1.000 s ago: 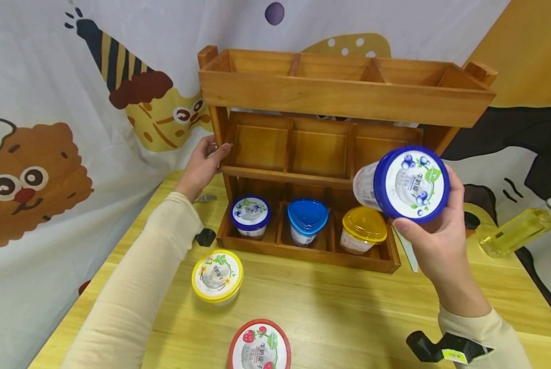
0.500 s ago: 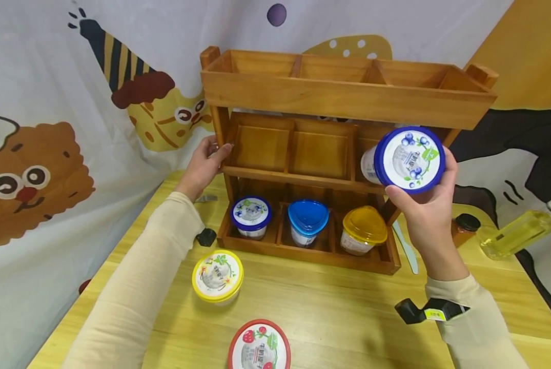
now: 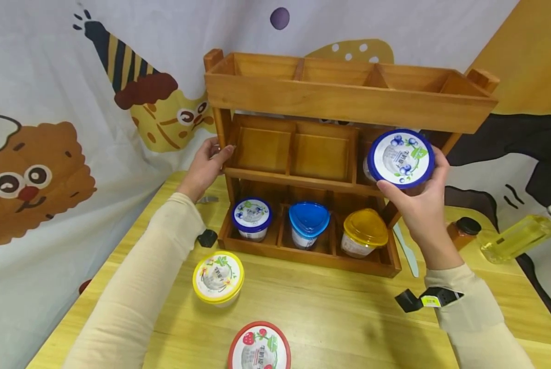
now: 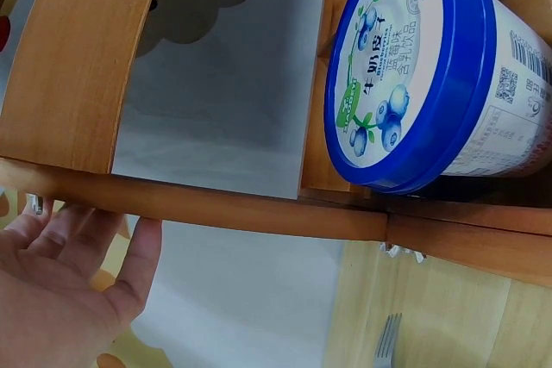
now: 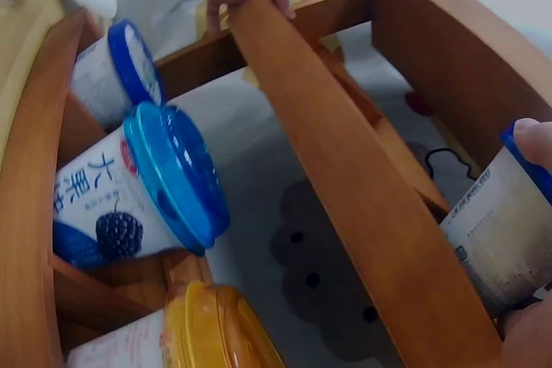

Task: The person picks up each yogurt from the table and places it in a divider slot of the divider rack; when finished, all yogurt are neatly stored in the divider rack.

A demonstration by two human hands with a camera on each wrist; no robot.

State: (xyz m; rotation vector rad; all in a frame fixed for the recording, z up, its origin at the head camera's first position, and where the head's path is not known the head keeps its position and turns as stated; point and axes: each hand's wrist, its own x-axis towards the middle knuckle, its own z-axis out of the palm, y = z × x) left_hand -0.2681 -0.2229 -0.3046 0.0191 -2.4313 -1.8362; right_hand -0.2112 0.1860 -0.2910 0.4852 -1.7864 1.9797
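On the table, two tubs remain lower-centre, three tubs shelved mid-frame; right hand grips another tub, left hand the rack.

Right grip farther left, its blueberry tub too — nearer the middle shelf

A white paper cup with a dark blue lid, printed with blueberries, green leaves and Chinese characters, is held in the right hand. Its lid is on and tilts forward, at the right end of the middle tier of a brown wooden rack; whether its base rests there is hidden. The rack stands upright, three divided tiers high, its left post gripped by the left hand.
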